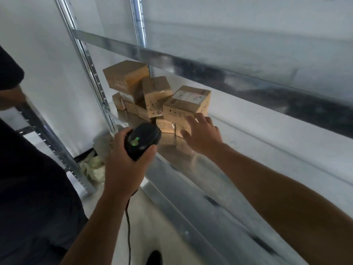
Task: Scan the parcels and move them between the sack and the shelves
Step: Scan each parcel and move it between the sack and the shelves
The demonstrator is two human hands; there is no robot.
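Observation:
Several brown cardboard parcels are piled at the left end of a metal shelf (248, 142). The nearest upper parcel (188, 105) carries a white label on top and sits on smaller parcels (165, 125). My right hand (202, 134) reaches out with fingers spread, just in front of and below that labelled parcel, its fingertips at the parcel's lower edge. My left hand (124, 165) grips a black corded barcode scanner (142, 139), whose green light is lit, aimed toward the pile. A taller stack of parcels (127, 76) stands behind.
An upper shelf beam (191, 62) crosses above the pile. The steel upright (91, 73) stands at the left. A pale sack (93, 167) lies on the floor under the shelf's left end. The scanner cable (128, 226) hangs down toward the floor.

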